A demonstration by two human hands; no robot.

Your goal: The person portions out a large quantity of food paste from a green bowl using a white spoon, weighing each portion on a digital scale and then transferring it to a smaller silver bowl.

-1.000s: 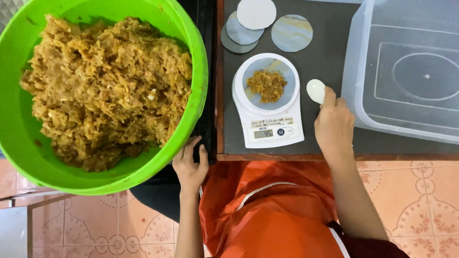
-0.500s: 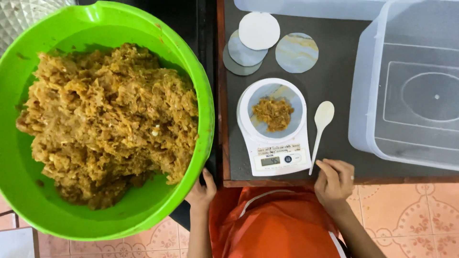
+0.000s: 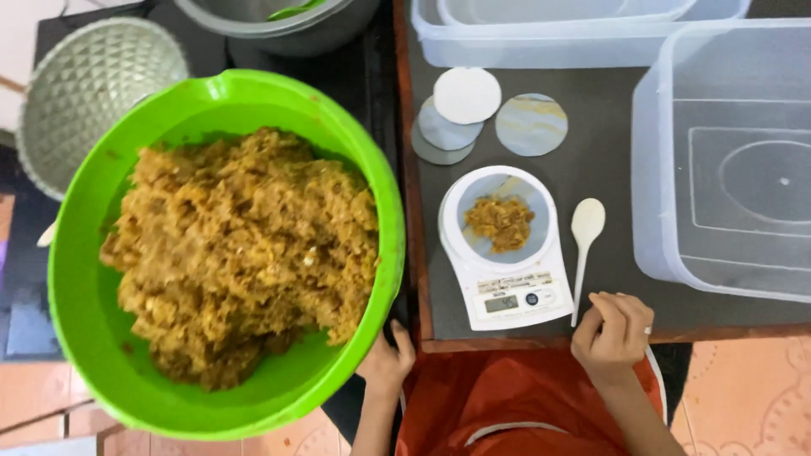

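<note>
A big green bowl (image 3: 84, 253) heaped with brown shredded filling (image 3: 245, 253) fills the left of the view. My left hand (image 3: 384, 361) grips the bowl's lower right rim. On the dark table stands a small white kitchen scale (image 3: 507, 291) carrying a round wrapper with a lump of filling (image 3: 500, 223). A white spoon (image 3: 583, 241) lies just right of the scale. My right hand (image 3: 617, 333) rests at the table's front edge, fingers curled, touching the tip of the spoon's handle.
Several round wrappers (image 3: 465, 95) lie behind the scale. A clear plastic box (image 3: 659, 169) stands at the right, another clear container (image 3: 541, 51) at the back. A metal colander (image 3: 84, 93) and a grey pot (image 3: 279, 25) sit at the top left.
My right hand has drawn back from beside the spoon's head to the handle's end at the table edge. The spoon now lies uncovered by the scale. The view has shifted.
</note>
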